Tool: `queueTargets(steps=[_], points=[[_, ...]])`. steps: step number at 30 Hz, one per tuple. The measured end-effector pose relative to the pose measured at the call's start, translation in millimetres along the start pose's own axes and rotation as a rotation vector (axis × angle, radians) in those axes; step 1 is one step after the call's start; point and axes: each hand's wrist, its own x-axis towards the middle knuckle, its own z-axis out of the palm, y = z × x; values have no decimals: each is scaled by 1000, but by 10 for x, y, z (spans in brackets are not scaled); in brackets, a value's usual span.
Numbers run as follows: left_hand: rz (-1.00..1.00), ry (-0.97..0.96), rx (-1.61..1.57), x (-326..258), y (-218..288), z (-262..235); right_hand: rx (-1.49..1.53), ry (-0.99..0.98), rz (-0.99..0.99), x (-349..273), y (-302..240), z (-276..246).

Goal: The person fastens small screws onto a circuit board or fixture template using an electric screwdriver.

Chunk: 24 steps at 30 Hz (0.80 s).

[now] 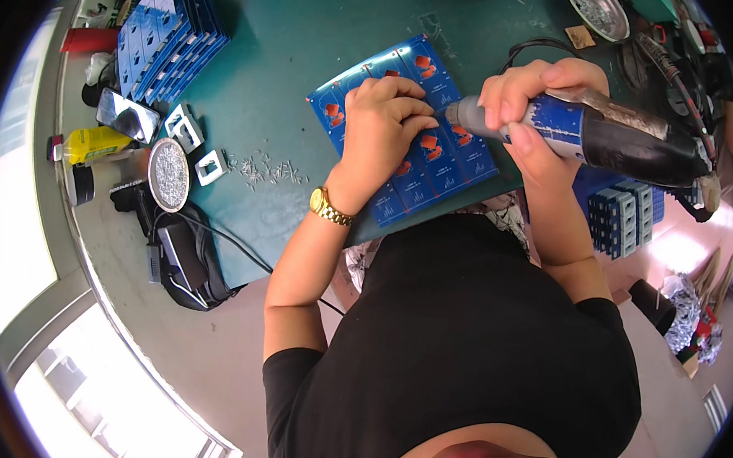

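A blue flat panel with orange-red patches and pale printing lies at an angle near the bench's front edge. My left hand rests on its middle, thumb and fingertips drawn together beside the tool's nose. Whatever sits between those fingertips is too small to make out. In my right hand is a corded power screwdriver with a grey nose, worn blue body and black rear. It is held nearly lengthwise, nose toward the left fingertips; its bit is hidden there. Loose screws are scattered left of the panel.
Stacked blue panels stand at the far left. Nearer are a phone, yellow bottle, dish of screws, white square frame and black bag. A metal bowl sits far right; grey parts are stacked lower right.
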Motion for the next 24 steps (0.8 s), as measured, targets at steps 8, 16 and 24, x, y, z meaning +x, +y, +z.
queueTargets(steps=[8, 16, 24], points=[[-6, -14, -47, 21, -28, 13, 65, 5, 53, 59, -1, 35], [19, 0, -14, -15, -63, 12, -99, -161, 204, 163, -55, 206], [57, -25, -56, -41, -70, -21, -238, -212, 246, 182, -117, 249]])
